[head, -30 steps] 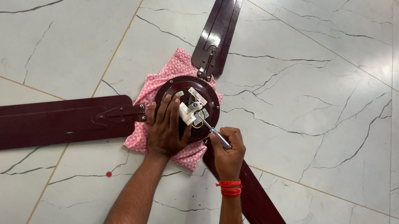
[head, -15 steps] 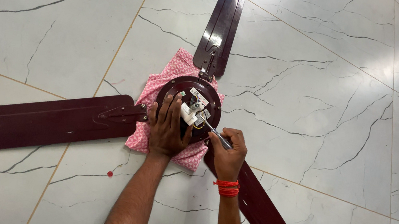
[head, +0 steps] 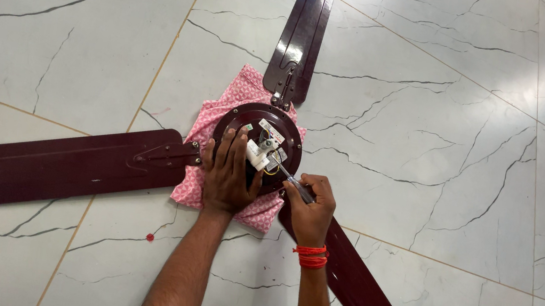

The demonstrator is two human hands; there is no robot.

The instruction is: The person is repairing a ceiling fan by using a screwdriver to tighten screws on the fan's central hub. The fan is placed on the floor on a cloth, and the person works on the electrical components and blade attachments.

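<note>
Down on the pale marble-patterned floor [head: 472, 130], a maroon ceiling fan motor hub [head: 259, 120] lies face up on a pink patterned cloth [head: 210, 120], which spreads out beneath it and peeks out at the upper left and lower edge. The left hand [head: 227, 178] lies flat on the hub's near side, fingers spread and pressing down, not closed around anything. The right hand [head: 310, 211] is curled shut on a screwdriver [head: 293, 179], whose metal shaft slants up and left to the white terminal block [head: 266, 146] in the hub's middle, with thin wires just beside it. A red thread band [head: 310, 255] circles the right wrist. Three dark maroon blades radiate from the hub: the left blade [head: 39, 168] runs out past the picture's left edge, the upper blade [head: 303, 27] reaches toward the top edge, and the lower right blade [head: 356, 287] passes under the right forearm, which hides part of it. A small red speck [head: 150, 236] lies on the floor near the left forearm, well apart from the cloth.
</note>
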